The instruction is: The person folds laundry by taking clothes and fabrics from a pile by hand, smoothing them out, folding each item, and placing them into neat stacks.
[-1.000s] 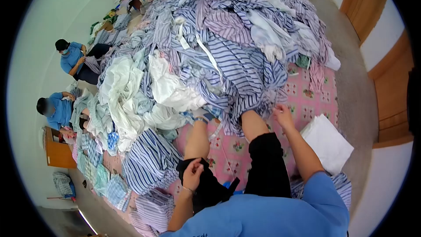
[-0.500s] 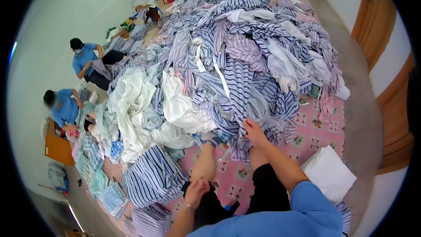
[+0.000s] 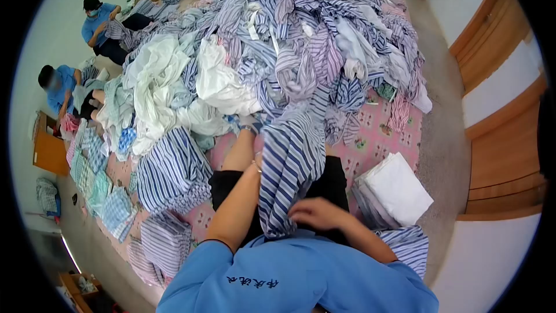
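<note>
A navy, grey and white striped garment [image 3: 292,156] stretches from the pile to my chest, raised over my lap. My right hand [image 3: 315,211], slightly blurred, has its curled fingertips on the cloth's lower right edge and grips it there. My left hand [image 3: 258,161] is at the garment's left side; its fingers are hidden behind the cloth, so their hold does not show. Beyond my feet rises a large heap of striped clothes [image 3: 307,58], with white cloth [image 3: 223,84] on its left part.
Folded striped clothes [image 3: 174,171] are stacked to my left, with smaller stacks [image 3: 165,243] nearer me. Folded white cloth [image 3: 399,188] tops a stack on my right. Two co-workers [image 3: 104,26] sit along the left. A pink flowered sheet [image 3: 385,142] covers the floor.
The striped garment has been drawn out of the heap towards my chest. My right hand came back with it, and my left hand moved forward from my lap to the cloth. The view tilted down.
</note>
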{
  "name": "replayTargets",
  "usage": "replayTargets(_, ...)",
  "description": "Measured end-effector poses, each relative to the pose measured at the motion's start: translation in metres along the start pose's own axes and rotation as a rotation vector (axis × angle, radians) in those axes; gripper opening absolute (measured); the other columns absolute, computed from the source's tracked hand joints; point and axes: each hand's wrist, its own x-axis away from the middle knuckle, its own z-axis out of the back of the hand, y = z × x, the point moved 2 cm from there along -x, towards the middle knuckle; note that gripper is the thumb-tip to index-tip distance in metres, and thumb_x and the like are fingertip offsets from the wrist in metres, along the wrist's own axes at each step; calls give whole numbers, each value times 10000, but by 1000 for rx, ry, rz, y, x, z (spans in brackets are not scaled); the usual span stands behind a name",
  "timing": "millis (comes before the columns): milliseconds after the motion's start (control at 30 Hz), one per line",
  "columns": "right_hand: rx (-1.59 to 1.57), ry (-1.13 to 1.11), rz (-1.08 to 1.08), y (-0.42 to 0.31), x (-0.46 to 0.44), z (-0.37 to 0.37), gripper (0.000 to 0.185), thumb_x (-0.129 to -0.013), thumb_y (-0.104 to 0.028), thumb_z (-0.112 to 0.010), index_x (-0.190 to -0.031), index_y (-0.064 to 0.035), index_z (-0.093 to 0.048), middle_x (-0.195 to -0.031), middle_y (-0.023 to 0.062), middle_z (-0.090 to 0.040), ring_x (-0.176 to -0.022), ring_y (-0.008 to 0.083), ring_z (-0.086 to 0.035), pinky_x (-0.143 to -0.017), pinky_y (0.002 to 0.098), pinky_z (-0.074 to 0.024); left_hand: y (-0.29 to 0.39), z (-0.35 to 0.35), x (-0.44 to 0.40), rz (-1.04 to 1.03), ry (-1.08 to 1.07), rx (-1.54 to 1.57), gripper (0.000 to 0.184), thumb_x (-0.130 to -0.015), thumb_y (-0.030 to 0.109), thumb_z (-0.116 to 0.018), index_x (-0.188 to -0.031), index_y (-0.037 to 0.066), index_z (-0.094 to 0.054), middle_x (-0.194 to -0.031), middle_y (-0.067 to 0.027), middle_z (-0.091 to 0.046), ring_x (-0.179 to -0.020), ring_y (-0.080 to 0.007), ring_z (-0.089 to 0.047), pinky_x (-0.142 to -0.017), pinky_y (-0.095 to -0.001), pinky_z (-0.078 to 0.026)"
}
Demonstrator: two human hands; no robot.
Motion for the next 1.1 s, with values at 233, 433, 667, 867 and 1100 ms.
replayTargets(233, -804, 567, -189, 11, -6, 46, 304, -956, -284, -491, -1154, -54, -502, -919, 26, -589, -790, 99, -575, -704, 259, -499, 68, -50, 140, -257, -450, -893, 377, -812, 153, -626, -1166, 38, -568, -1196, -126, -572, -1103, -229, -538, -950, -320, -418)
replayTargets(433, -879, 360, -186, 50, -70, 12, 205, -930, -158, -524, -1112, -65, -540, -994, 29, -621, -845, 104, -595, -739, 249, -485, 6, -73, 177, -110, -169, -904, 537, -773, 156, -648, -1263, 16, -476, -1283, -175, -484, -1212, -261, -449, -1014, -349, -349)
replayTargets(667, -947, 296, 24, -10, -68, 25, 239, -933, -92, -500, -1168, -60, -532, -1062, 25, -613, -936, 98, -583, -826, 261, -464, 20, -34, 168, 58, 25, 803, 563, -828, 222, -530, -1340, 45, -373, -1295, -74, -483, -1153, -214, -487, -1007, -355, -350)
replayTargets(867, -754, 328, -138, 22, -54, 20, 345, -887, -121, -579, -1212, -23, -516, -1090, 49, -610, -967, 133, -586, -851, 266, -457, 41, -59, 138, -216, 338, -38, 416, -850, 129, -609, -1239, 44, -488, -1156, -77, -531, -1067, -177, -516, -942, -324, -402)
replayTargets(1100, -668, 518, -261, 58, -37, -12, 468, -843, -216, -609, -1256, -24, -503, -1256, 134, -531, -1115, 222, -531, -910, 313, -436, 40, -113, 128, -609, -196, -946, 390, -838, 129, -615, -1221, 110, -544, -1110, -106, -498, -875, -239, -544, -806, -348, -445)
